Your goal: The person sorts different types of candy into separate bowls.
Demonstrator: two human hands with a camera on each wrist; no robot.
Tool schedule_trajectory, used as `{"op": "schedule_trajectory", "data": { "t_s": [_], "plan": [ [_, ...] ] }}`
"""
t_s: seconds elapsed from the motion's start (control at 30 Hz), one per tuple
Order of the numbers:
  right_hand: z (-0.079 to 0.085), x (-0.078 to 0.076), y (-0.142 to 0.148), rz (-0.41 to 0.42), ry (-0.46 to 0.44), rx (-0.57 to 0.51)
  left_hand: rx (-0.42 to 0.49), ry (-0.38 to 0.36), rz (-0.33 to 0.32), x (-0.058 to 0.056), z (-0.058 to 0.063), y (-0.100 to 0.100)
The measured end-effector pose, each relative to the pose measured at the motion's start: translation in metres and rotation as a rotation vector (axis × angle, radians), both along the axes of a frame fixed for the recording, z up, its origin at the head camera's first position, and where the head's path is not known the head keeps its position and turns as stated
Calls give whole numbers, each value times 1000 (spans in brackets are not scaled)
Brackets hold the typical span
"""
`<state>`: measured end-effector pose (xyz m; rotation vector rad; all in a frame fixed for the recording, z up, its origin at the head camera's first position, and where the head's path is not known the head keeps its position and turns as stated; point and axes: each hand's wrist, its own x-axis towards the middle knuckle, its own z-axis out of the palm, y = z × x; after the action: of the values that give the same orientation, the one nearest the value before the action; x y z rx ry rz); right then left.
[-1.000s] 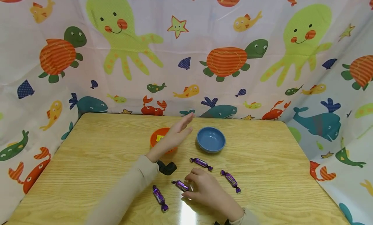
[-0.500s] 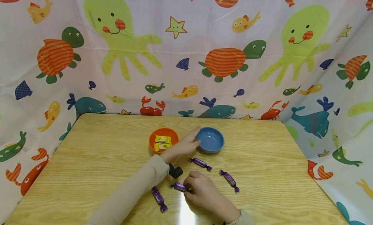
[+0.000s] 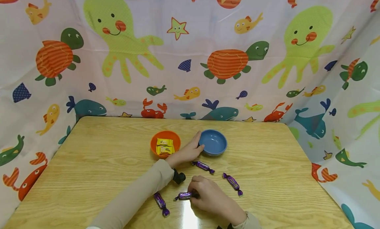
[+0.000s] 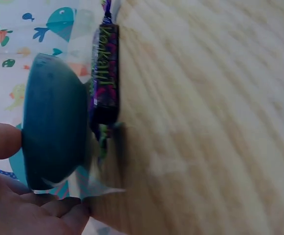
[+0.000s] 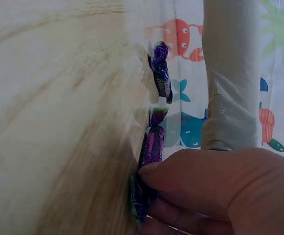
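My left hand (image 3: 189, 151) holds the left side of a blue bowl (image 3: 213, 143), thumb at the near edge and fingers along its wall. In the left wrist view the thumb (image 4: 4, 140) meets the rim of the bowl, which stands on the table. My right hand (image 3: 207, 194) pinches the right end of a purple-wrapped candy (image 3: 184, 196) low at the table; the right wrist view shows the thumb (image 5: 154, 172) on its twisted end. Another purple candy (image 3: 203, 167) lies just in front of the bowl, between the two hands.
An orange bowl (image 3: 153, 141) with yellow-wrapped sweets (image 3: 165, 146) stands left of the blue one. More purple candies lie either side of the right hand, one at the right (image 3: 233, 184) and one at the left (image 3: 161, 205). A patterned curtain (image 3: 178, 74) borders the wooden table (image 3: 104, 150).
My left hand has come down from above the table, beside the orange bowl, to the blue bowl's side. The right hand has closed on the candy, which has turned slightly.
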<state>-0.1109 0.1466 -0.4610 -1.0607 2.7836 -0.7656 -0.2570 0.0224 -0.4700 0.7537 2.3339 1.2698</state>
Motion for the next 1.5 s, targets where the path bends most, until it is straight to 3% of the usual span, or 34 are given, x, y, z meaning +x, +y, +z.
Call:
{"op": "schedule_trajectory", "data": {
  "t_s": [0.27, 0.37, 0.5, 0.6, 0.87, 1.1, 1.3, 1.5],
  "plan": [
    [8, -3, 5, 34, -49, -45, 27, 27, 14, -2, -10, 0],
    [17, -4, 9, 44, -81, -77, 54, 36, 14, -2, -15, -2],
    [34, -6, 16, 32, -102, -105, 94, -4, 23, -1, -19, -6],
    [47, -10, 22, 16, -78, -124, 113, -26, 30, 0, -19, -8],
    [77, -29, 43, -53, 69, -209, 140, 3, 17, -2, -24, -10],
    [96, -54, 64, -185, 74, -243, 210, -34, 31, -2, -28, -13],
    [93, -83, 78, -280, 60, -243, 177, -37, 65, -1, -29, -14],
    [69, -118, 87, -322, 87, -192, 168, -38, 66, -2, -30, -14]
  ]
}}
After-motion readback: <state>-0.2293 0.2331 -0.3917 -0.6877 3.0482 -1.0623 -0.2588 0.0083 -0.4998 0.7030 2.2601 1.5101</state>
